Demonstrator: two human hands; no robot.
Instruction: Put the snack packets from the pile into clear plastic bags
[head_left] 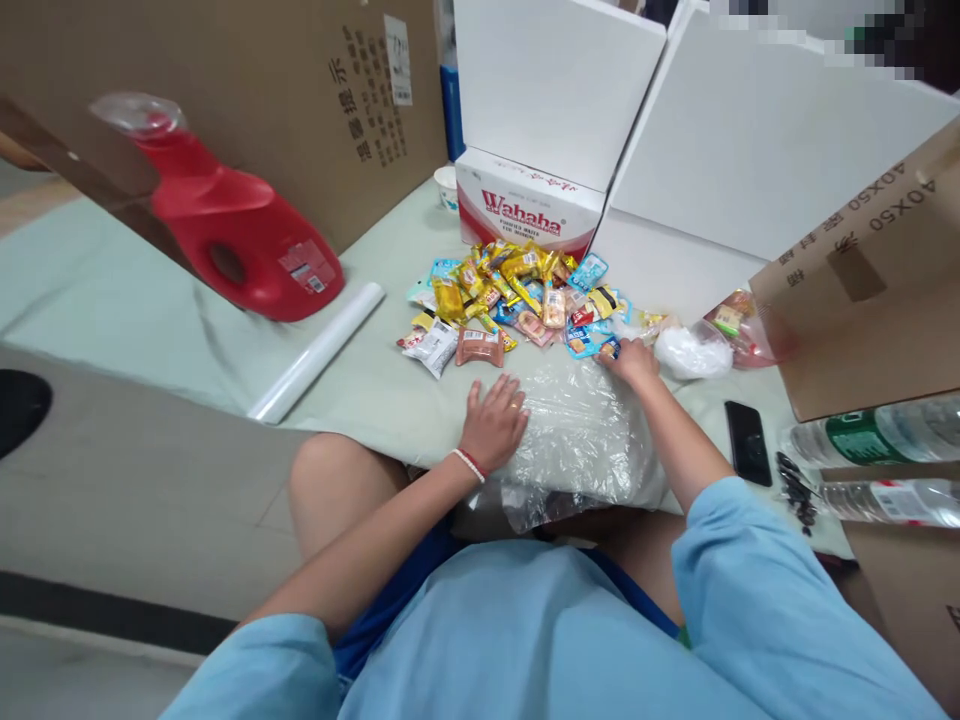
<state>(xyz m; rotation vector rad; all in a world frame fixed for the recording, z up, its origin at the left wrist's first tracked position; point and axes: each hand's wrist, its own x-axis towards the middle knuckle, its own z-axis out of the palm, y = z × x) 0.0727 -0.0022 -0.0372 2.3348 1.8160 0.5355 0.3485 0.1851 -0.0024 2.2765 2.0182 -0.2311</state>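
Observation:
My left hand lies flat with its fingers spread, at the left edge of a clear plastic bag. The bag is spread out in front of me and hangs over the table edge. My right hand is closed at the fingertips on a small dark blue snack packet, at the near right of the pile. Yellow-wrapped snacks make up most of the heap. Nearest my left hand are a brown packet and a silver-white packet.
Behind the snacks stands a Wahaha carton. To the left are a red jug and a white roll. On the right lie a white plastic bundle, a phone and water bottles beside a cardboard box.

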